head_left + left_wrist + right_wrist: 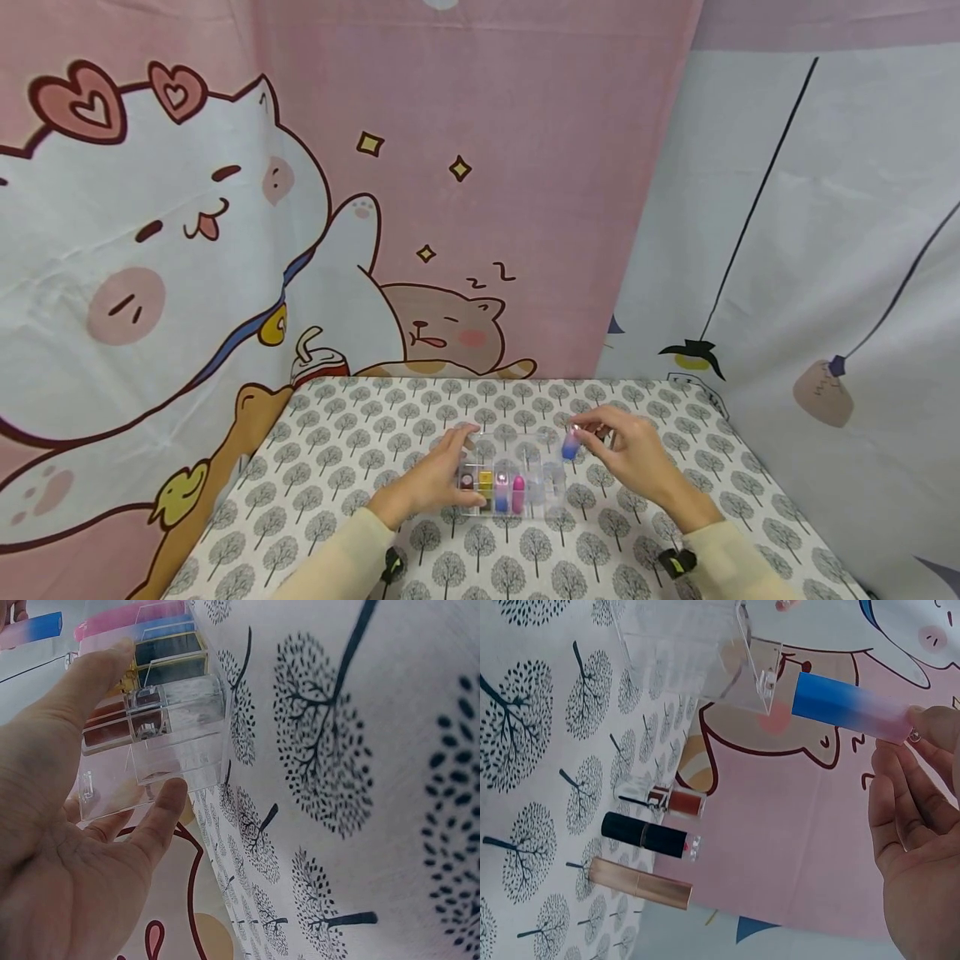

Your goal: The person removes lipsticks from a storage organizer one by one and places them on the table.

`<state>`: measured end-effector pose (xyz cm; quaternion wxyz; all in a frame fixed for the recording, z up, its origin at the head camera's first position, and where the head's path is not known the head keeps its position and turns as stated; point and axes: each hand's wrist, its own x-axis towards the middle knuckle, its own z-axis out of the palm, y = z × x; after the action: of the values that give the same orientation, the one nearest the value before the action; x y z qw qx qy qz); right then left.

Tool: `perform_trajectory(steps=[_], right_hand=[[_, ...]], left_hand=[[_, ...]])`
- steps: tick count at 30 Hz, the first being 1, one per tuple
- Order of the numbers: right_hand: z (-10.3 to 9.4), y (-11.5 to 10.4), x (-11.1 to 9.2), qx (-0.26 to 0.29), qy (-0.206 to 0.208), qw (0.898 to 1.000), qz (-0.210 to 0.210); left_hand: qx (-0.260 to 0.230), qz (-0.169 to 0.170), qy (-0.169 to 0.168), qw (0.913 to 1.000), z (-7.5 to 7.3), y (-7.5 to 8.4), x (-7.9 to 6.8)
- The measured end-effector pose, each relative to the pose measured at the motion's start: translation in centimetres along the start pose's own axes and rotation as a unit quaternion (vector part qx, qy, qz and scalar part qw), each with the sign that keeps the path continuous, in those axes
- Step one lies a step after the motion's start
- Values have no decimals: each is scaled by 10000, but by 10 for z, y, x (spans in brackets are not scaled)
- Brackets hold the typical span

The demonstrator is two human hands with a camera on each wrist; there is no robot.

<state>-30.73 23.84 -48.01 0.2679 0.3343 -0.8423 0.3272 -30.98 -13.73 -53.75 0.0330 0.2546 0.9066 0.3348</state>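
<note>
My left hand (429,477) grips the left end of a clear divided organizer (553,507), with the thumb on the near side and the fingers on the far side. A dark-red tube (467,482), a gold-and-black lipstick (485,480), a pink-and-blue tube (502,493) and a bright pink tube (518,495) stand in its front compartments. Just past the organizer's right end, my right hand (633,454) pinches another pink-to-blue lipstick tube (840,707) by its pink end. This tube (571,445) tilts slightly, blue end down, apart from the organizer.
In the right wrist view, a lip gloss with a clear cap (682,801), a black lipstick tube (645,835) and a rose-gold tube (640,883) stand in a row on the tree-print tablecloth (510,575). A cartoon-printed curtain (555,208) hangs behind the table.
</note>
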Motion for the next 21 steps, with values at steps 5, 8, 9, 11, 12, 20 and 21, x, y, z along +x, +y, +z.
perform_trajectory(steps=[5, 8, 9, 11, 12, 20, 21], right_hand=[[-6, 6, 0, -43, 190, 9998, -58], [-8, 13, -1, -36, 219, 9998, 3], [-9, 16, -1, -12, 234, 9997, 10], [-11, 20, -1, -73, 235, 9997, 85], [-12, 22, -2, -68, 230, 9996, 116], [-22, 37, -4, -503, 428, 9974, 288], [-23, 39, -5, -536, 459, 9970, 315]], left_hand=[[27, 16, 1, 10000, 1, -1, 1], [21, -15, 8, 10000, 2, -2, 1], [17, -27, 7, 10000, 2, -2, 1], [19, -47, 6, 10000, 2, -3, 1], [13, -52, 4, 10000, 2, -3, 1], [28, -72, 31, 10000, 3, -2, 1], [24, -75, 35, 10000, 3, -2, 1]])
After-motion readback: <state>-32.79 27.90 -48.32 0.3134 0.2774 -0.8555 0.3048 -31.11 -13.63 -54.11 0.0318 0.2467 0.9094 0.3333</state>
